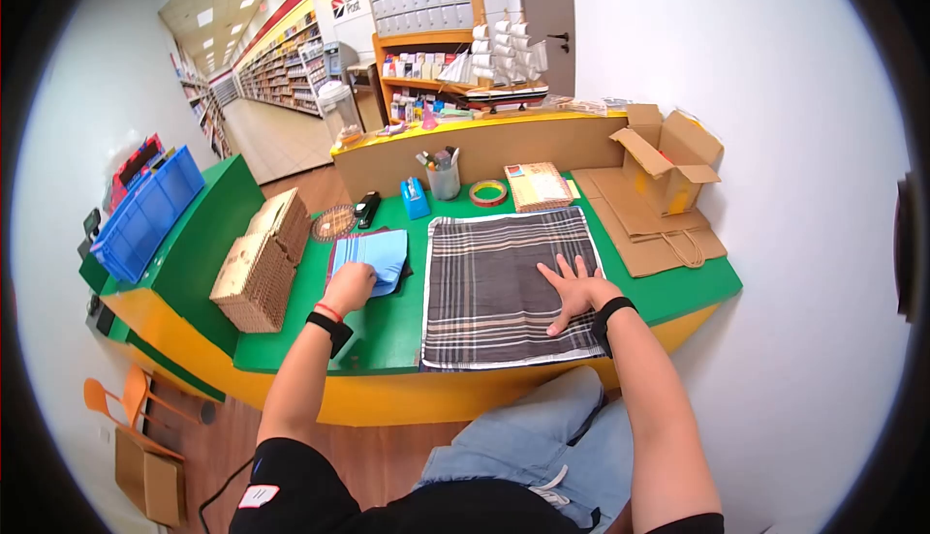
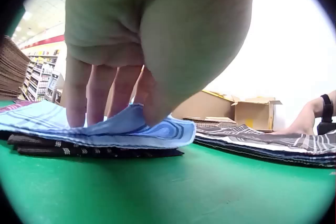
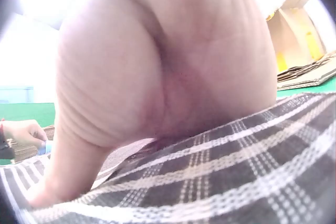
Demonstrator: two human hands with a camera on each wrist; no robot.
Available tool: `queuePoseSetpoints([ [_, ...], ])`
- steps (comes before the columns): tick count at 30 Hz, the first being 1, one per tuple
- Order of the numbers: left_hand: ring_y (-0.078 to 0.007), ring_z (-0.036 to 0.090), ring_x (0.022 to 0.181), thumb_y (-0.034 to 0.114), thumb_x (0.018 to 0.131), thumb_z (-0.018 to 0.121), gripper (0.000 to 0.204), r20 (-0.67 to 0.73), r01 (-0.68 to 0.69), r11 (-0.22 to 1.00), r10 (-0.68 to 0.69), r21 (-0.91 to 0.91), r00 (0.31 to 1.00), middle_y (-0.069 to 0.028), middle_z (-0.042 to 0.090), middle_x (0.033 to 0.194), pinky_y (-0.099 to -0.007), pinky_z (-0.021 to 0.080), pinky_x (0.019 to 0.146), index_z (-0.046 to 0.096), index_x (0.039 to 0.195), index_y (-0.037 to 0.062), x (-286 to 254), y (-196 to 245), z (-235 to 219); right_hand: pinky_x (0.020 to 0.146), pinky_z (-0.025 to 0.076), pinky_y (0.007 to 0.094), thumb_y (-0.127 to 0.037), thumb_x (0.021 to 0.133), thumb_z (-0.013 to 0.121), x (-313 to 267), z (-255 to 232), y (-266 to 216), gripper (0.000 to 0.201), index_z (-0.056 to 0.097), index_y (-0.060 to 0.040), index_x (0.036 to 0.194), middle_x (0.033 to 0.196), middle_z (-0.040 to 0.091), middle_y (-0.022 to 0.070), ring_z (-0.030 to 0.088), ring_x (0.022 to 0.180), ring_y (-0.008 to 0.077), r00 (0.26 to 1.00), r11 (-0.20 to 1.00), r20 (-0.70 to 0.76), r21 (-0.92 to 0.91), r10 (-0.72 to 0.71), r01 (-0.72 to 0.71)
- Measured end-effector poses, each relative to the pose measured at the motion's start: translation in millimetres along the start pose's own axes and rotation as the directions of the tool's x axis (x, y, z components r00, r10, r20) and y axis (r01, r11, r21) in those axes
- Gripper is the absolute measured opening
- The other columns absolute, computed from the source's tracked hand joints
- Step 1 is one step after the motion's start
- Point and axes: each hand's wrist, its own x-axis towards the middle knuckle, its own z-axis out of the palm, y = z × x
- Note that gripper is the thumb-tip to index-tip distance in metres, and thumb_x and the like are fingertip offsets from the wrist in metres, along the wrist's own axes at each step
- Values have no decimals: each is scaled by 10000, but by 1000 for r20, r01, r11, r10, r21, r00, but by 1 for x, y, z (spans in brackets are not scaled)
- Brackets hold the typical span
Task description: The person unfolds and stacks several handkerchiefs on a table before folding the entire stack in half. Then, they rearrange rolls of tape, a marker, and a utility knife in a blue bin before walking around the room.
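Note:
A light blue folded handkerchief (image 1: 386, 251) lies on the left of the green table, over darker folded cloths (image 2: 100, 150). My left hand (image 1: 349, 288) pinches a raised fold of the blue handkerchief between thumb and fingers, as the left wrist view shows. To its right is a stack of large square cloths, topped by a dark grey plaid cloth (image 1: 484, 277) with white and tan stripes. My right hand (image 1: 581, 292) rests on the right side of this plaid cloth with its fingers spread. In the right wrist view, the palm (image 3: 173, 66) hides much of the cloth.
Behind the cloths stand a blue tape dispenser (image 1: 415, 199), a pen cup (image 1: 444, 182), a tape roll (image 1: 488, 193) and a stack of envelopes (image 1: 539, 187). Woven boxes (image 1: 257, 268) border the left. An open carton (image 1: 668, 171) and flat paper bags (image 1: 651, 244) sit at right.

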Motion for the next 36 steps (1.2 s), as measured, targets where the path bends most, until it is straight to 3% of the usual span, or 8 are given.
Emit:
queuePoseSetpoints([
  [7, -333, 705, 730, 142, 866, 683, 158, -374, 66, 950, -184, -306, 909, -198, 708, 790, -427, 546, 682, 756, 925, 14, 21, 35, -53, 1202, -41, 625, -569, 526, 944, -1, 2, -2, 1489, -43, -355, 1621, 1693, -154, 78, -187, 1541, 354, 1000, 1000, 1, 0, 13, -13],
  [11, -268, 655, 605, 102, 878, 689, 145, -509, -160, 893, -86, -420, 856, -160, 668, 694, -371, 506, 585, 693, 954, -21, 49, 74, -82, 1211, -43, 608, -569, 529, 944, -1, 1, -3, 1483, -45, -376, 1616, 1690, -174, 60, -210, 1534, 347, 1000, 1000, 17, -5, 26, -26],
  [15, -208, 628, 570, 82, 878, 700, 135, -514, -291, 818, -7, -496, 858, -127, 653, 663, -344, 482, 556, 680, 955, -27, 77, 129, -102, 1228, 130, 570, -537, 603, 913, -15, -21, -37, 1357, 108, -163, 1629, 1663, 168, 213, 160, 1542, 368, 997, 996, -37, -64, -66, 63],
  [17, -155, 601, 548, 87, 880, 716, 140, -513, -325, 791, 17, -519, 858, -105, 649, 650, -311, 465, 538, 682, 944, -32, 85, 158, -108, 1210, 268, 452, -482, 653, 885, 9, -14, -51, 1222, 218, -65, 1590, 1564, 366, 262, 371, 1445, 391, 760, 736, -466, 284, -454, 614],
  [19, -112, 567, 524, 92, 878, 732, 147, -503, -364, 699, 6, -615, 864, -88, 644, 632, -284, 446, 517, 684, 922, -39, 95, 182, -108, 1101, 425, 383, -358, 725, 841, 7, -31, -84, 941, 398, -39, 1492, 1399, 549, 273, 543, 1294, 388, 626, 581, -627, 318, -464, 749],
  [22, -50, 519, 533, 118, 877, 767, 174, -490, -390, 632, 19, -669, 871, -24, 624, 613, -251, 416, 499, 698, 865, -41, 112, 190, -99, 927, 537, 415, -253, 758, 799, 8, -43, -75, 603, 589, 1, 1263, 1123, 701, 231, 682, 1068, 329, 769, 880, -610, 241, -191, 409],
  [27, -16, 447, 560, 138, 879, 789, 219, -407, -306, 563, -58, -767, 912, 49, 544, 599, -217, 353, 486, 700, 808, -49, 130, 158, -94, 697, 557, 362, -82, 805, 726, -1, -67, 5, 189, 682, 30, 950, 797, 711, 160, 721, 803, 215, 800, 821, -589, 398, -114, 410],
  [36, -51, 412, 517, 201, 890, 755, 286, -263, -283, 566, 118, -774, 957, -10, 483, 533, -280, 326, 466, 696, 801, -64, 134, 123, -99, 734, 524, 300, -28, 870, 686, -34, -135, 7, 108, 699, 14, 969, 822, 705, 70, 642, 768, 126, 457, 832, -889, 231, -29, 503],
])
